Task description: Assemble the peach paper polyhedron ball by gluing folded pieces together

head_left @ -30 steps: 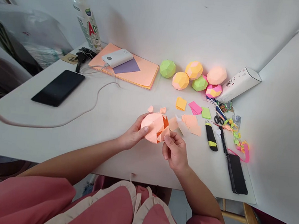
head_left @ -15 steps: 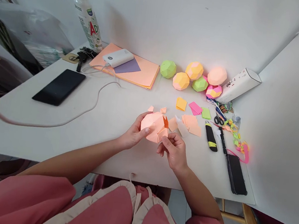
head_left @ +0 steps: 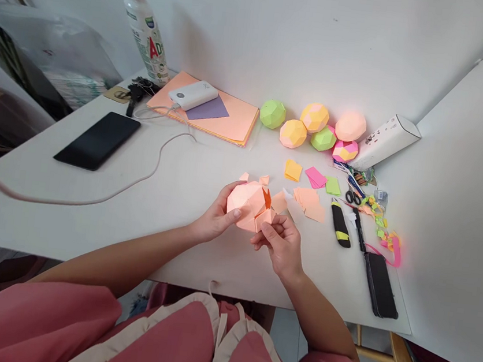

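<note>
Near the middle of the frame, the left hand [head_left: 216, 219] holds a peach paper ball [head_left: 244, 200] from its left side, thumb laid on the front and fingers wrapped behind, while the right hand [head_left: 283, 241] pinches a peach flap [head_left: 264, 218] at the ball's lower right between thumb and forefinger. Whether that flap is a separate piece or already joined is too small to tell. The ball gapes on its right side, so too firm a squeeze from the left could buckle the panels around the opening, and a slanting tug from the right could crease the flap or loosen the joints beside it. Both forearms come up from the lower part of the frame and converge, the left at a long, shallow slant, the right more steeply, its other fingers curled beneath the pinch. Just above the ball lie small folded pieces [head_left: 264, 180], which a knuckle could nudge astray; to its right, overlapping peach squares [head_left: 309, 201] could scatter if brushed. Farther right, a utility knife [head_left: 341, 228] lies on the white table [head_left: 200, 269].
</note>
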A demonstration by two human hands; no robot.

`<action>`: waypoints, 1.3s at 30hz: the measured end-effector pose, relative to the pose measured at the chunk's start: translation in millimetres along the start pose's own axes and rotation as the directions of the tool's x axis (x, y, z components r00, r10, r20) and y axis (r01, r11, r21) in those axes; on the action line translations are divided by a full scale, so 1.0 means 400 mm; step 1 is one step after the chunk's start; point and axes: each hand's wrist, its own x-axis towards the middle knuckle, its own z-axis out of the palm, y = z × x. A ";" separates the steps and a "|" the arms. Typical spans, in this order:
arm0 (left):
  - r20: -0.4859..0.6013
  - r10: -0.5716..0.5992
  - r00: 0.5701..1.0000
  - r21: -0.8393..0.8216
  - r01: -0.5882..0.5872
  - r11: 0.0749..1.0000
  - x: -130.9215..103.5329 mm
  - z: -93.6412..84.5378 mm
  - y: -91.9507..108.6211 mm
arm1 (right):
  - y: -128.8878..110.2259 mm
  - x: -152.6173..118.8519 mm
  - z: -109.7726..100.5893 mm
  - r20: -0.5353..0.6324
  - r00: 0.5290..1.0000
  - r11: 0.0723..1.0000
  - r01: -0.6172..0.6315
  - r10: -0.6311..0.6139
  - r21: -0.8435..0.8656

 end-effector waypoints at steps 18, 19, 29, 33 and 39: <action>0.028 0.067 0.997 0.038 -0.068 0.997 0.002 0.003 0.016 | -0.004 0.000 -0.004 0.017 0.999 0.999 -0.037 0.037 -0.024; 0.029 0.060 0.998 0.036 -0.061 0.998 0.002 0.002 0.013 | -0.004 -0.001 -0.004 0.018 0.999 0.999 -0.037 0.038 -0.031; 0.047 -0.127 0.991 0.015 0.126 0.992 0.004 -0.006 0.030 | -0.005 0.001 -0.012 0.041 0.999 0.998 0.020 -0.018 -0.056; 0.037 -0.218 0.975 0.030 0.217 0.976 0.010 -0.003 0.048 | -0.011 0.001 -0.012 0.039 0.999 0.993 0.020 -0.016 -0.118; -0.028 -0.313 0.949 0.040 0.314 0.949 0.012 0.010 0.067 | -0.012 0.004 -0.008 0.099 0.995 0.982 0.016 0.003 -0.187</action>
